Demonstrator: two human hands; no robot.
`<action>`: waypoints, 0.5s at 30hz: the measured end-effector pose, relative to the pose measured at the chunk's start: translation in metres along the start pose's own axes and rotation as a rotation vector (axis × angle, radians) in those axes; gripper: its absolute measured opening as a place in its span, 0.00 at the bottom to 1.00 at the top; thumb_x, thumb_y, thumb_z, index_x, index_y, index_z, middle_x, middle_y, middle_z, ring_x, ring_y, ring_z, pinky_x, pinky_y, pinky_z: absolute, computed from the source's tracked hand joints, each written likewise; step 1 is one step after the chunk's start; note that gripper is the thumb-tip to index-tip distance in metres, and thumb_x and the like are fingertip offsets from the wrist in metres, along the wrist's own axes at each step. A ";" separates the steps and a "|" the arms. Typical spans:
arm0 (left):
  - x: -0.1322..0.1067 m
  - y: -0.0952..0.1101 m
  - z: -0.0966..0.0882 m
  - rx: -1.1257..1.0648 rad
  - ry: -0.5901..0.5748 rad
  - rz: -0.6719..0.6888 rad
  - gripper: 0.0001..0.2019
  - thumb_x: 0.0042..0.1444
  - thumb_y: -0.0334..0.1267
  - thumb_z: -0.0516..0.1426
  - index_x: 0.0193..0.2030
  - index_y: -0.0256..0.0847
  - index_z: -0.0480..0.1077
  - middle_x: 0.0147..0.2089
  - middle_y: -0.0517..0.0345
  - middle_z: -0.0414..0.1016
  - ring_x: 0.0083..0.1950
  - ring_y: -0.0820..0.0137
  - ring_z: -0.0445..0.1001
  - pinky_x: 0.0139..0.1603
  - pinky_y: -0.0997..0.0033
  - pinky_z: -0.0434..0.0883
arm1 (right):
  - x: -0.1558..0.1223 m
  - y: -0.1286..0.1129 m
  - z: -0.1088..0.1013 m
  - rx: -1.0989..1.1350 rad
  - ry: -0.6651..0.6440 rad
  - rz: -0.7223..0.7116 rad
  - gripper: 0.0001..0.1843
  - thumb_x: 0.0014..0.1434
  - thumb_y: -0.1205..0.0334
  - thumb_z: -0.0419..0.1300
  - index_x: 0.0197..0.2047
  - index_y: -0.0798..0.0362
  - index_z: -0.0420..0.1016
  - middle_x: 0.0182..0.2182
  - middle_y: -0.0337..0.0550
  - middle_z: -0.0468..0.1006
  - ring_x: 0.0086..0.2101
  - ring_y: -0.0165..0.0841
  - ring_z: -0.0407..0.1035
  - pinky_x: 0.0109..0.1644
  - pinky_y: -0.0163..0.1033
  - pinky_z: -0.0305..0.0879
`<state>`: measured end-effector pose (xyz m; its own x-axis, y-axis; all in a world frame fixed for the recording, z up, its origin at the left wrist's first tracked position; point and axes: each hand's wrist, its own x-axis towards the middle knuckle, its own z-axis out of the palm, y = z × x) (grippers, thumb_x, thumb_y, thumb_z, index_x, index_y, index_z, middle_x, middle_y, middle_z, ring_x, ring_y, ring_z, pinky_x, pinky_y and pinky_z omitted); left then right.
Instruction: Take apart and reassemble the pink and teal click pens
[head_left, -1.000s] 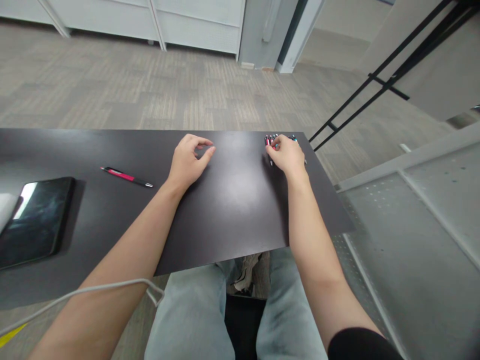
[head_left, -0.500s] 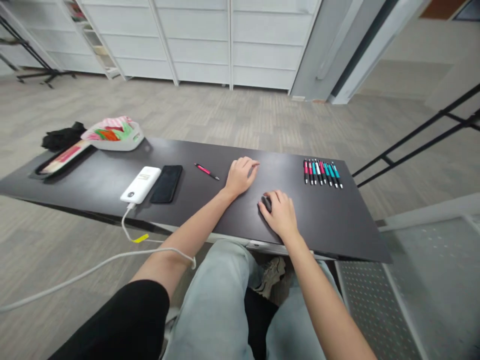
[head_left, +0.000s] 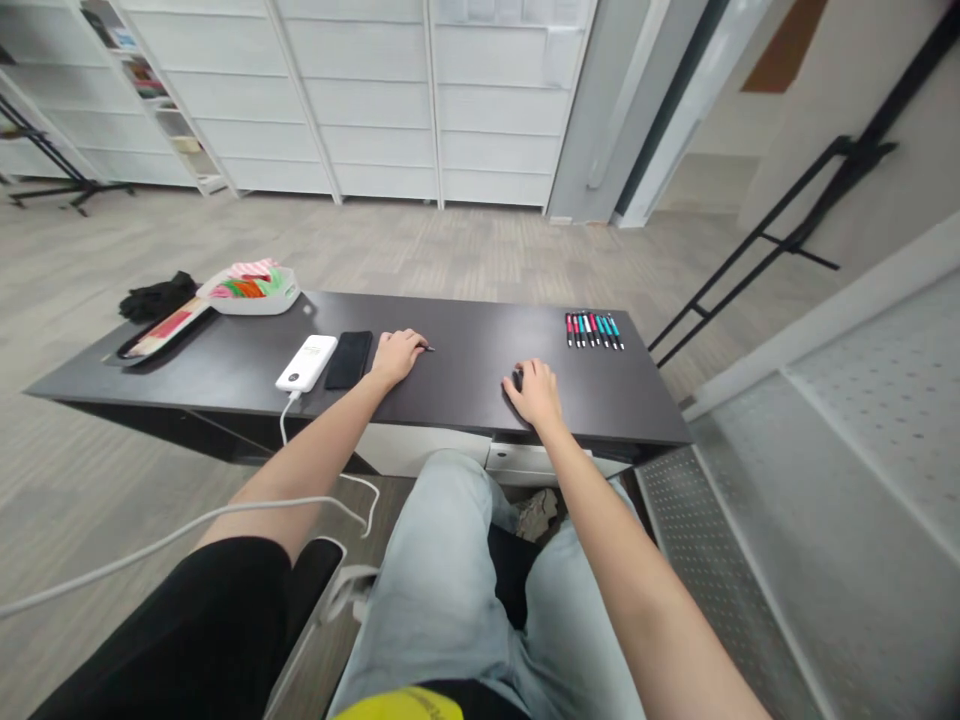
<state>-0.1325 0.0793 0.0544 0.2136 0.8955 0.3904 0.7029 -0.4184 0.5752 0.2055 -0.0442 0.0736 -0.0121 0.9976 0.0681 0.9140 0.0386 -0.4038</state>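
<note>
My left hand (head_left: 397, 355) lies on the dark table (head_left: 465, 385) with its fingers curled over a pen, and only the pen's tip (head_left: 429, 348) pokes out to the right. My right hand (head_left: 534, 392) rests near the table's front edge. Its fingers are curled over a small dark thing (head_left: 516, 378) that I cannot make out. A neat row of red and teal pens (head_left: 592, 330) lies at the far right of the table, apart from both hands.
A black phone (head_left: 349, 358) and a white power bank (head_left: 306, 362) with a cable lie left of my left hand. Further left are a white tray of colourful items (head_left: 251, 285), a long flat case (head_left: 161, 330) and a black cloth (head_left: 157, 297). A perforated metal surface (head_left: 750, 560) is on the right.
The view has pulled back and up. My right hand left the row of pens and came to the front edge. My left hand slid left onto the pink pen.
</note>
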 end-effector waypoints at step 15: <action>-0.019 0.126 0.100 -1.020 0.084 -0.398 0.14 0.74 0.40 0.81 0.44 0.53 0.80 0.44 0.53 0.91 0.48 0.54 0.96 0.41 0.59 0.87 | -0.003 -0.002 -0.021 0.271 -0.031 0.015 0.23 0.92 0.46 0.54 0.54 0.31 0.92 0.70 0.43 0.94 0.73 0.48 0.85 0.76 0.52 0.83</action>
<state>0.0199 0.0245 0.0478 0.0217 0.9972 0.0709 -0.1882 -0.0656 0.9799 0.2124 -0.0484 0.0930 -0.0158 0.9993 0.0339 0.7725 0.0337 -0.6341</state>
